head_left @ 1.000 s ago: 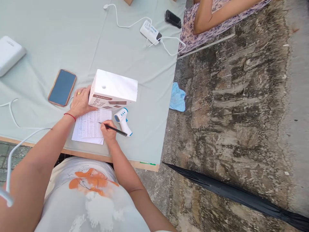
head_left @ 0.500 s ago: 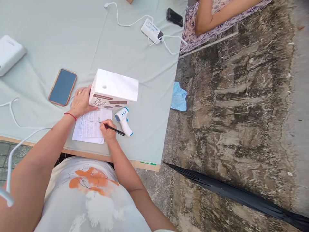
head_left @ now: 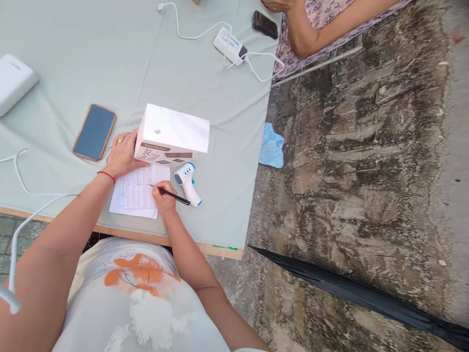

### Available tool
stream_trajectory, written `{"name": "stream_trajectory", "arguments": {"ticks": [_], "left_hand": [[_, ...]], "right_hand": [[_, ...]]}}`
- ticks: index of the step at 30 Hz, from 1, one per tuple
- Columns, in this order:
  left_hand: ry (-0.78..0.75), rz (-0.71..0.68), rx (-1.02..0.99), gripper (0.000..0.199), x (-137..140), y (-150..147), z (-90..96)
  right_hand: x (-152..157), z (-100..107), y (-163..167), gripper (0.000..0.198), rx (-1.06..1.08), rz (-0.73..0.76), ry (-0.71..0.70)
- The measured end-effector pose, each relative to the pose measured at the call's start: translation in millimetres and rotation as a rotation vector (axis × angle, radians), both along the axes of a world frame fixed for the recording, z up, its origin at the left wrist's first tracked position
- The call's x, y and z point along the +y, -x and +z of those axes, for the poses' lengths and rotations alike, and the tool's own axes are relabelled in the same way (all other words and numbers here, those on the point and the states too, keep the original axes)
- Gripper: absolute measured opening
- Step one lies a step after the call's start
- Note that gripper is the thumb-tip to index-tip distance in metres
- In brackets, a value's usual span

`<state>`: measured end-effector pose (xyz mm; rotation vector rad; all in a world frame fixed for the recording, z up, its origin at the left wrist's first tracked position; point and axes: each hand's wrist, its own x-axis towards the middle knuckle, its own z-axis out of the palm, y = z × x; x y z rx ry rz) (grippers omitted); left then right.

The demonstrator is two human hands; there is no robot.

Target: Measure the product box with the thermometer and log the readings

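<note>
My right hand (head_left: 164,198) pinches a black pen (head_left: 175,196), its tip on a sheet of paper (head_left: 141,188) covered in rows of small writing. More white paper lies under that sheet. My left hand (head_left: 124,154), wearing a ring, lies flat with the thumb stretched over the paper's top edge. Its fingers touch the left side of a white box (head_left: 178,128) with brown print, which stands at the paper's far edge. Some fingertips are hidden by the box. A white and blue infrared thermometer (head_left: 188,183) lies just right of my right hand.
A phone (head_left: 94,132) lies left of the box. Farther off are a white power bank (head_left: 14,83), a white device with a cable (head_left: 229,45) and a black device (head_left: 264,24). Another person's arm (head_left: 304,34) is at the table's far right. A black folded cloth-like strip (head_left: 348,291) crosses the pavement.
The other person's arm has shifted left, bringing a hand into view by the black device. My hands, the pen and the box stay almost where they were.
</note>
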<state>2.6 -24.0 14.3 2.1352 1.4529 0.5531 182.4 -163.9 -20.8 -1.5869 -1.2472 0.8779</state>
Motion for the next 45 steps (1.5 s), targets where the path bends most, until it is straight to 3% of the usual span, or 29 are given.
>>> {"name": "stream_trajectory", "arguments": {"ticks": [13, 24, 37, 45], "left_hand": [[-0.014, -0.015, 0.065, 0.104, -1.6, -1.4, 6.8], [-0.028, -0.015, 0.057, 0.106, 0.1, 0.8, 0.8], [0.001, 0.005, 0.067, 0.107, -1.4, 0.1, 6.0], [-0.005, -0.018, 0.088, 0.108, -2.1, 0.7, 6.3]], "right_hand": [[-1.0, -5.2, -1.3, 0.015, -0.053, 0.017, -0.075], [-1.1, -4.1, -1.2, 0.016, -0.02, -0.041, -0.072], [0.3, 0.8, -0.7, 0.014, -0.002, -0.022, -0.08], [-1.4, -3.5, 1.2, 0.015, -0.005, -0.1, -0.079]]}}
